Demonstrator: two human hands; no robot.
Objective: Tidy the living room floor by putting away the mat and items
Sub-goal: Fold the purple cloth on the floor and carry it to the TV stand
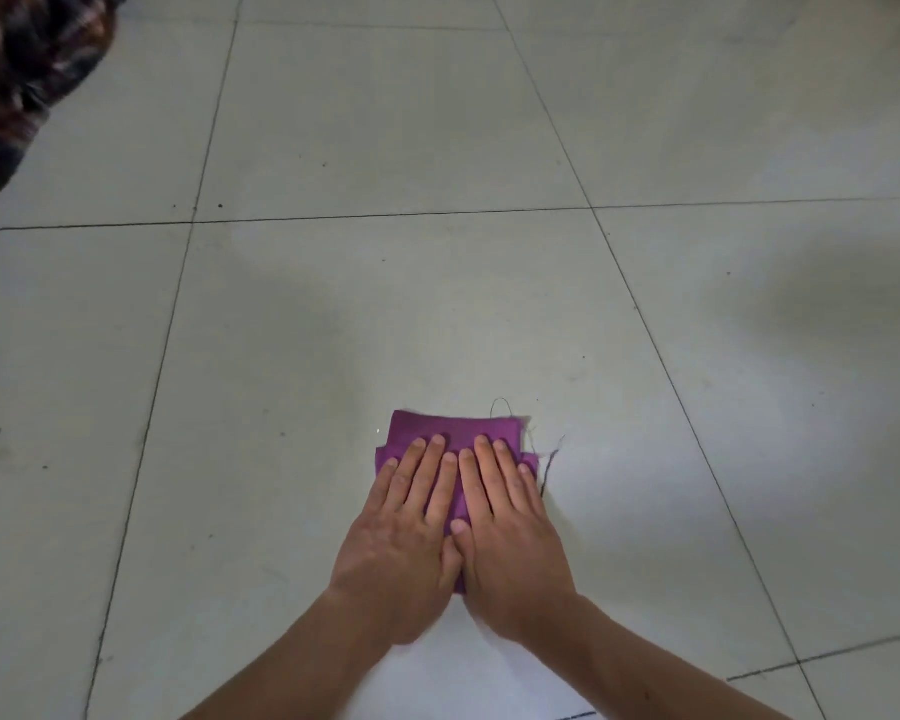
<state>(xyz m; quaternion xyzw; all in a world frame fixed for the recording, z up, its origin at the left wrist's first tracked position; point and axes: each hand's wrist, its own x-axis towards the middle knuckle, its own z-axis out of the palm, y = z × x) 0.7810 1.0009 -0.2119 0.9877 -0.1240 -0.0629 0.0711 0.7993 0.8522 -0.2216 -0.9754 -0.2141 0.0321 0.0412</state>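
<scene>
Both the left hand (401, 537) and the right hand (510, 537) are being pressed flat, side by side, fingers straight, on the folded purple cloth (453, 428). The cloth is being held down on the tiled floor (385, 314), with loose threads (549, 470) at its right edge.

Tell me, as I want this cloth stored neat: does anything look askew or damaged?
The folded purple cloth under the flat left hand and right hand has lower layers sticking out at both sides, so its edges do not line up. Loose threads trail from its far right corner onto the floor.
</scene>
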